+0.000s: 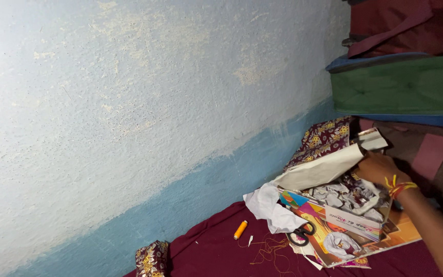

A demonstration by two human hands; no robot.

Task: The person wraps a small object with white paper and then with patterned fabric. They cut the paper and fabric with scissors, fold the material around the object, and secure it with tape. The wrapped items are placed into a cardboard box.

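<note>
My right hand point(378, 168) reaches into an open cardboard box point(352, 218) of crumpled scraps, its fingers seemingly clenched on a rolled cream paper sheet point(321, 172) at the box's far edge, though the grip is partly hidden. My left hand is out of view. Scissors point(300, 235) and an orange thread spool point(240, 229) lie untouched on the maroon bedcover point(206, 251).

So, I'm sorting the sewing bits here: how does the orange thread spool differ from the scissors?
The orange thread spool is small, bright and lies alone on the maroon cloth; the scissors are larger, with black handles, and rest partly on the white fabric and colourful printed sheets. The spool is fully visible; the scissors' blades are hidden. Neither is touched; the one hand in view is at the rolled paper.
</note>
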